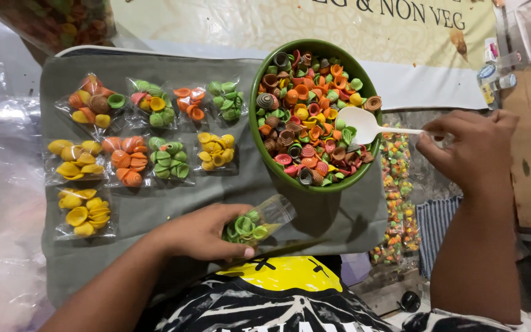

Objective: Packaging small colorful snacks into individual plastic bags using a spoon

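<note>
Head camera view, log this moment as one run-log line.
left hand: holds packet of green shells | right hand: holds white spoon over green bowl | filled packets: on grey cloth

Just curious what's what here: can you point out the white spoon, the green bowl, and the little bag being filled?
white spoon (356, 122), head view, on its scoop.
green bowl (257, 132), head view, on its left rim.
little bag (273, 212), head view, on its clear open end.

bowl (259, 132) right of packets (149, 132) | spoon (370, 126) in bowl
</note>
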